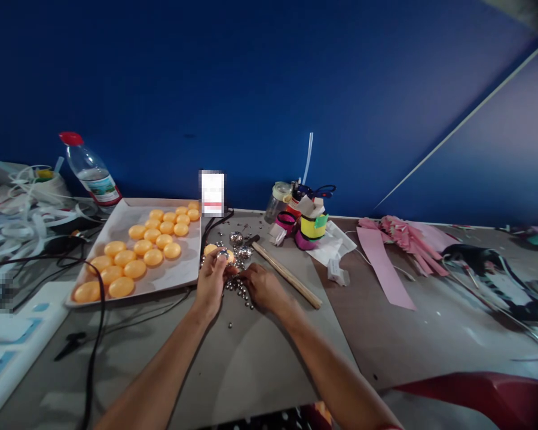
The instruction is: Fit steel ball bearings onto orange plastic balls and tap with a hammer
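Near the middle of the table, my left hand (212,283) is closed round a small item with a shiny silver top (225,254); its lower part is hidden by the fingers. My right hand (263,288) is just to the right, its fingers pressed together over the small silver beads (240,289); what they hold, if anything, is too small to tell. An orange ball (210,248) lies behind my left hand. Silver bead clusters (236,238) lie behind the hands. On the left, a white tray (196,272) holds several orange balls (135,269).
A wooden-handled hammer (289,276) lies right of my right hand. Behind it stand a jar (277,202) and a yellow-and-purple container (311,230). Pink paper strips (386,269) lie at right. A bottle (94,176), black cable (99,322) and white power strip (27,328) are at left.
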